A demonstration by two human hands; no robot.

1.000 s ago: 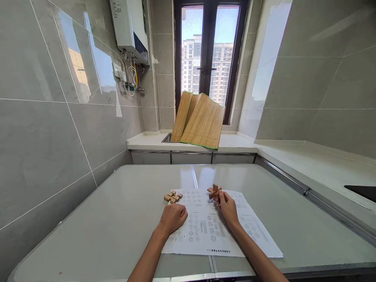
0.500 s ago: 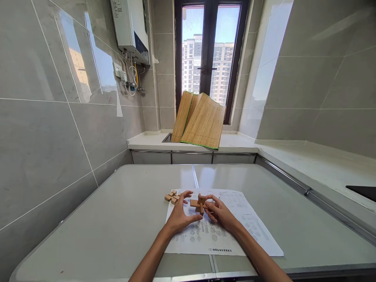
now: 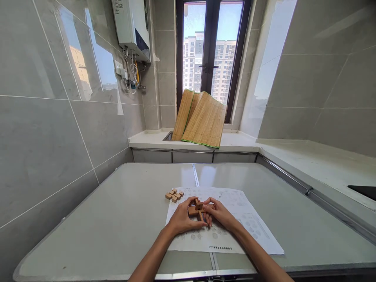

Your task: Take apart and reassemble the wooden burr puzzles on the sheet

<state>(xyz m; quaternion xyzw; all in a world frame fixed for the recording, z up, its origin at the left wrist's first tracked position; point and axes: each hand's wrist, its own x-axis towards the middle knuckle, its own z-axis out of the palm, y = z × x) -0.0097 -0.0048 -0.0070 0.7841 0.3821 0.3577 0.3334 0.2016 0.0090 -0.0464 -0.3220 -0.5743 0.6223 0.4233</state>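
The left hand (image 3: 185, 218) is curving its thumb and fingers around the left side of a wooden puzzle (image 3: 192, 211), and it seems to be gripping the near and far ends. The right hand (image 3: 219, 213) is pinching the right side of the same puzzle between thumb and fingers. So the puzzle is sitting between the two hands, over the paper sheet (image 3: 249, 231), and the fingers are partly covering it.

There is one puzzle in the hands. Its straight, smooth brown bars are crossing each other, but I cannot count them all, because the fingers are hiding some. Beyond the left hand, apart from it, a small cluster of light wooden blocks (image 3: 174, 199) is lying at the far left corner of the sheet. About six square ends are showing; I cannot tell how many separate pieces they are making.

The one white sheet is lying flat, carrying grey printed drawings. Under it, a pale, shiny table (image 3: 117, 227) with rounded far corners is showing a metal strip along its middle. Farther away, straw-coloured matting (image 3: 204, 123) with green edging is leaning before a dark-framed window (image 3: 207, 47) with two glass panes.
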